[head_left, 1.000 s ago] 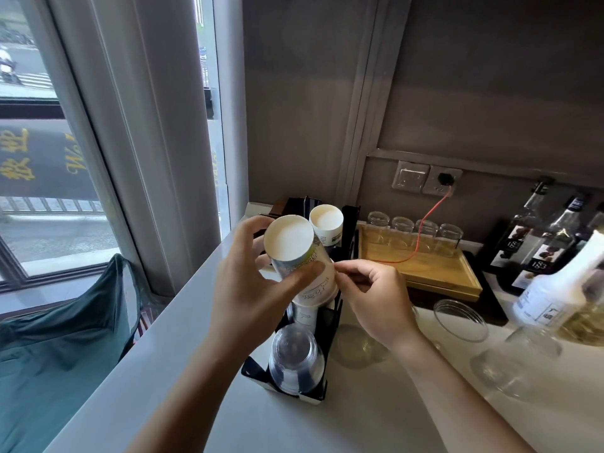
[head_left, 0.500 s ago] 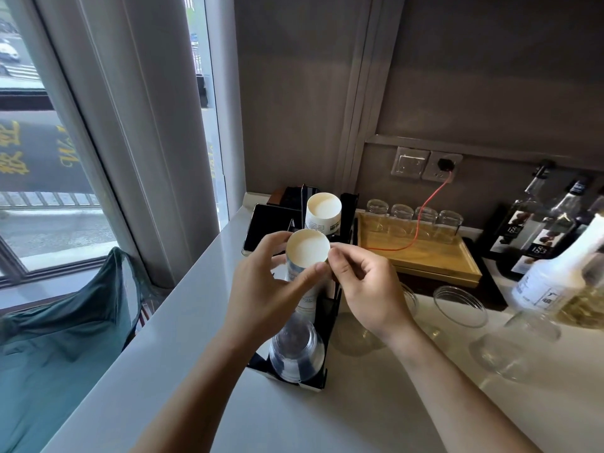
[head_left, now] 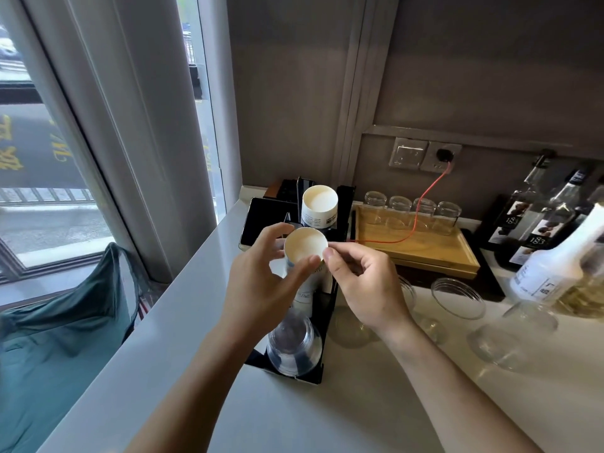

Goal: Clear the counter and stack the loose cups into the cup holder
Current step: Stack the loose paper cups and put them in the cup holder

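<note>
A black cup holder (head_left: 329,308) stands on the white counter with three slots in a row. The middle slot holds a stack of upside-down paper cups (head_left: 305,245). My left hand (head_left: 261,289) grips the top cup of that stack between thumb and fingers. From the right, my right hand (head_left: 362,282) touches the cup's bottom rim with its thumb, fingers curled. The far slot holds another upside-down paper cup stack (head_left: 319,207). Clear plastic cups (head_left: 294,346) fill the near slot.
A wooden tray (head_left: 425,246) with several upturned glasses sits behind, an orange cable across it. Loose clear cups and lids (head_left: 457,294) lie on the counter at right, beside syrup bottles (head_left: 552,266). A dark tablet (head_left: 258,220) lies left of the holder. The counter's left edge drops to a green bag.
My left hand has lowered the paper cup down onto the middle stack, away from me. My right hand moved up to meet the cup's rim.
</note>
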